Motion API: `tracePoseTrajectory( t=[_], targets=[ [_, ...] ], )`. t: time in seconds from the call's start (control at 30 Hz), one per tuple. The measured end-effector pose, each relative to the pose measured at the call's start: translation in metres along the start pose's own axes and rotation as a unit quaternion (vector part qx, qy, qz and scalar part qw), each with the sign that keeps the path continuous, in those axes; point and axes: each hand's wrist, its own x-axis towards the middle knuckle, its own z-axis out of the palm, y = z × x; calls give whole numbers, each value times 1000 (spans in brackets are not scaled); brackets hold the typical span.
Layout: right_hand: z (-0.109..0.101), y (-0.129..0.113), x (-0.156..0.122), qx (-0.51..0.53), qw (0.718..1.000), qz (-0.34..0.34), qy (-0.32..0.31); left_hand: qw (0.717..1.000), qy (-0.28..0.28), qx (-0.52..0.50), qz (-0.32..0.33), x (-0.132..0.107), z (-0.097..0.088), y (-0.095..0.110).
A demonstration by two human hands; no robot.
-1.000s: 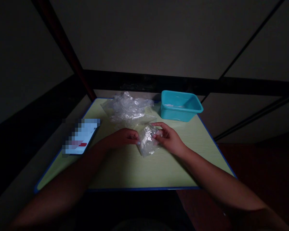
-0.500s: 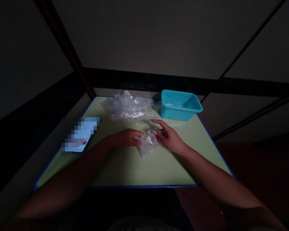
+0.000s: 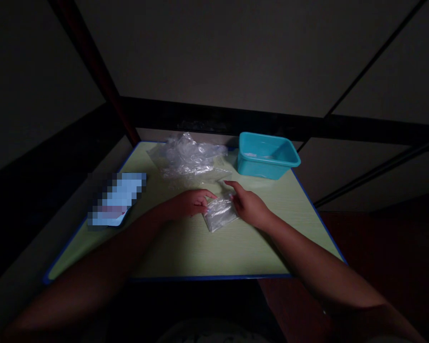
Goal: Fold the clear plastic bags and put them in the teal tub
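A small clear plastic bag (image 3: 220, 213) lies between my hands near the middle of the table. My left hand (image 3: 193, 203) pinches its left edge between thumb and fingers. On the opposite edge, my right hand (image 3: 249, 206) grips the bag with its thumb and curled fingers, the index finger stretched out over it. Just beyond my hands spreads a crumpled heap of clear plastic bags (image 3: 191, 159).
A turquoise plastic basket (image 3: 264, 167) with something pale inside stands at the table's back right. A phone (image 3: 119, 197), its screen blurred, lies on the left. The light-green table (image 3: 214, 257) has a blue edge; a wall rises behind it.
The small bag now looks flatter and smoother between my hands. The fingers of both hands have shifted slightly along its edges.
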Motion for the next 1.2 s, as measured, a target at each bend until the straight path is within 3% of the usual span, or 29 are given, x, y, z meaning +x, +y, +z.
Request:
tracePoseTrajectory(
  t=[0.17, 0.4, 0.53, 0.73, 0.87, 1.0, 1.1, 1.2],
  targets=[
    [-1, -3, 0, -71, 997, 16, -41, 999, 23, 28, 22, -2, 5, -4],
    [0, 3, 2, 42, 999, -6, 3, 988, 89, 118, 48, -3, 16, -8],
    [1, 8, 5, 53, 998, -14, 22, 978, 118, 169, 42, -3, 20, -6],
    [1, 6, 7, -71, 997, 20, -12, 968, 147, 199, 38, -6, 27, 3],
    [1, 0, 6, -148, 988, 27, -45, 930, 183, 317, 26, -9, 36, 9],
    [2, -4, 4, -164, 985, 23, -58, 869, 211, 432, 111, -13, 46, 12],
    [3, -4, 3, -150, 987, 22, -52, 838, 162, 487, 187, -14, 52, 10],
    [4, -1, 4, -121, 991, 23, -43, 827, 94, 519, 194, -15, 57, 6]
  ],
)
